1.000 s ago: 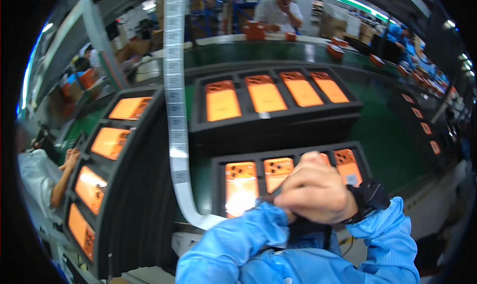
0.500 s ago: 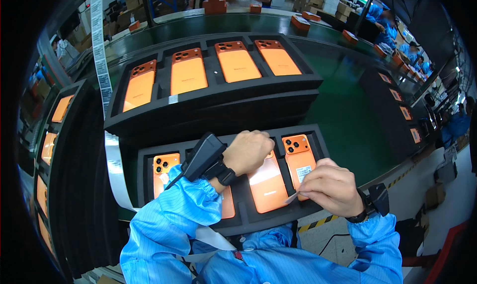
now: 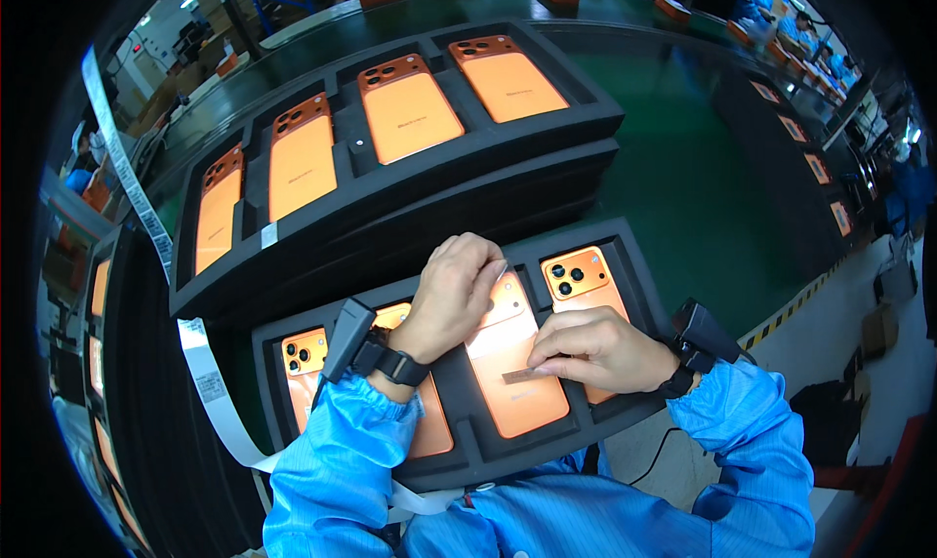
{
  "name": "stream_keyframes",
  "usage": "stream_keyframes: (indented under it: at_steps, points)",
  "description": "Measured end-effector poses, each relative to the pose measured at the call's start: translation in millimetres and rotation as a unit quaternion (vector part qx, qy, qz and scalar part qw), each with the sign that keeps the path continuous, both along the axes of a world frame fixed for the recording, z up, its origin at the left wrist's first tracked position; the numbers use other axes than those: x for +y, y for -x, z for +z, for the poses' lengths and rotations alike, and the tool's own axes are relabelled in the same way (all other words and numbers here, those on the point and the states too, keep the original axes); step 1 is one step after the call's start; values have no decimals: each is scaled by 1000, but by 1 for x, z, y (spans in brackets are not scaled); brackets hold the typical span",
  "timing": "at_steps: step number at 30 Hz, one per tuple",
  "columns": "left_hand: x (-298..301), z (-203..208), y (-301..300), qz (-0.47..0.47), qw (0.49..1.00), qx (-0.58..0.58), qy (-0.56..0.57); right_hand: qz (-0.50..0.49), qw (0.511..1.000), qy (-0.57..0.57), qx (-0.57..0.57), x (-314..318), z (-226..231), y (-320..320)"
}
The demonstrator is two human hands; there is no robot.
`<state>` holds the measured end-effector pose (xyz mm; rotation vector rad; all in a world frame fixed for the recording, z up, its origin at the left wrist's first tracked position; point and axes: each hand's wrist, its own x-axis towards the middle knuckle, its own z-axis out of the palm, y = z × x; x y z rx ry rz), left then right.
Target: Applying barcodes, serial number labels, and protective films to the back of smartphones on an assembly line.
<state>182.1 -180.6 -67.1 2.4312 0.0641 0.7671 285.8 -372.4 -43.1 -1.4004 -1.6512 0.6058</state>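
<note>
An orange phone [image 3: 519, 402] lies back side up in a slot of the near black foam tray [image 3: 468, 468]. My left hand [image 3: 457, 290] is closed at the phone's camera end, thumb and fingers pinched; what they hold, if anything, is hidden. Above the phone's middle, my right hand [image 3: 603, 351] pinches a small label [image 3: 523, 375] between thumb and fingertips. Whether the label touches the phone, I cannot tell. Another orange phone [image 3: 584, 277] sits in the slot to the right, partly covered by my right hand. Two more phones lie left, partly behind my left arm.
Beyond stands a stack of black foam trays [image 3: 390, 207], the top one holding several orange phones. A white label strip [image 3: 200, 363] hangs down at the left, near another tray stack [image 3: 161, 412]. A green conveyor belt [image 3: 673, 168] runs behind; co-workers [image 3: 756, 2] sit at far right.
My right hand has moved left with the label, from the rightmost phone to over the phone beside it. My left hand stays at that phone's camera end. The view has shifted.
</note>
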Motion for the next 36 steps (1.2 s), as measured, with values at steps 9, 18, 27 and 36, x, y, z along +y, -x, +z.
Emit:
stream_keyframes:
  at_steps: [9, 18, 27, 36]
  points:
    - [-6, 4, 0, 22, 1000, -10, -10, -4, 999, 0, -38, 4, 10, 6]
    - [2, -4, 6, 27, 982, 32, 185, 0, 985, 144, 92, 8, -4, 5]
    - [-1, 0, 4, 30, 977, 30, 210, -6, 990, 135, 45, 15, -12, 6]
    - [-1, 0, 5, 38, 976, 36, 211, 11, 992, 122, 2, 15, -14, 5]
